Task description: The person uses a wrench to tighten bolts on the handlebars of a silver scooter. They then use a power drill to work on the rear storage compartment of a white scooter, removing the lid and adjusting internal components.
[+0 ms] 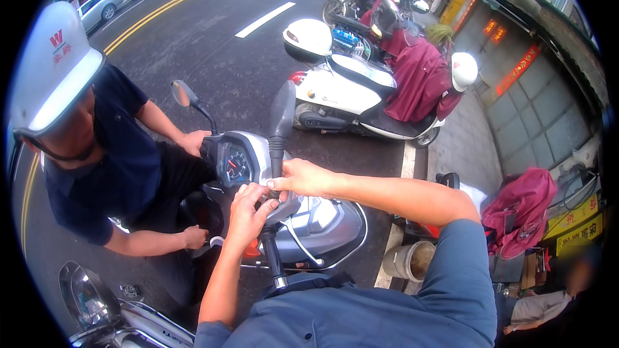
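Observation:
The silver scooter (322,219) stands in front of me, with its round gauge (235,164) in the middle of the handlebar. A dark grey mirror (282,113) rises on a ribbed black stem (276,154) from the side nearest me. My right hand (304,178) is closed round the base of this stem, thumb pointing left. Against the same base, my left hand (248,211) has its fingers bent and pinched, close to the right fingertips. What lies under the fingertips is hidden. Below my hands, the black handlebar grip (272,258) points toward my body.
At left, a person in a white helmet (58,64) has a hand (193,143) on the far handlebar side. A white scooter (348,87) with a maroon cover is parked ahead. A bucket (409,261) stands right; another vehicle's mirror (87,296) is lower left. Someone sits lower right.

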A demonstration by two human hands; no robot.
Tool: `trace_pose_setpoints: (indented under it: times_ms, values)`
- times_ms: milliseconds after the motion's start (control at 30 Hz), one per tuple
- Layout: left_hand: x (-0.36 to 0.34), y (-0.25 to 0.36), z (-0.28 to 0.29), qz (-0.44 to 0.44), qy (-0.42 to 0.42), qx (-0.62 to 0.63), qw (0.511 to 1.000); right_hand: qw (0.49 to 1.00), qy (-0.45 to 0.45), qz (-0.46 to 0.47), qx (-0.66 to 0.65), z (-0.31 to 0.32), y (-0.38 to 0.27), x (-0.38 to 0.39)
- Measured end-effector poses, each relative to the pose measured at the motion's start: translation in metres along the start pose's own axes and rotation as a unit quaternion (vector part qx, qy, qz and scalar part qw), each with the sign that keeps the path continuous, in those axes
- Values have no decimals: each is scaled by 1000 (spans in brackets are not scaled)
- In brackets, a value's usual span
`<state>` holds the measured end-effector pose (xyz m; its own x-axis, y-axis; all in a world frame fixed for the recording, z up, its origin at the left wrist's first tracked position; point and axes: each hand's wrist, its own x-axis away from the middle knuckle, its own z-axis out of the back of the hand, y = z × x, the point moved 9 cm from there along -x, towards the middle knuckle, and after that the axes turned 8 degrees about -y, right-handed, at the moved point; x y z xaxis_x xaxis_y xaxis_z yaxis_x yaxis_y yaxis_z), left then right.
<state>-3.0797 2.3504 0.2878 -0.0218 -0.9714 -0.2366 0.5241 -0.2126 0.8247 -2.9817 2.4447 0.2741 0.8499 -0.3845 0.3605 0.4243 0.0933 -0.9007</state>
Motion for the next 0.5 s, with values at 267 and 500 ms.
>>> trace_pose_setpoints:
  times_ms: [267,500]
  values:
    - [1,-2,1,36,25,-3,999,993,-101,-25,55,0,-13,-13]
    - [1,-7,0,56,66,-24,996,929,-145,53,337,-6,-54,-15]
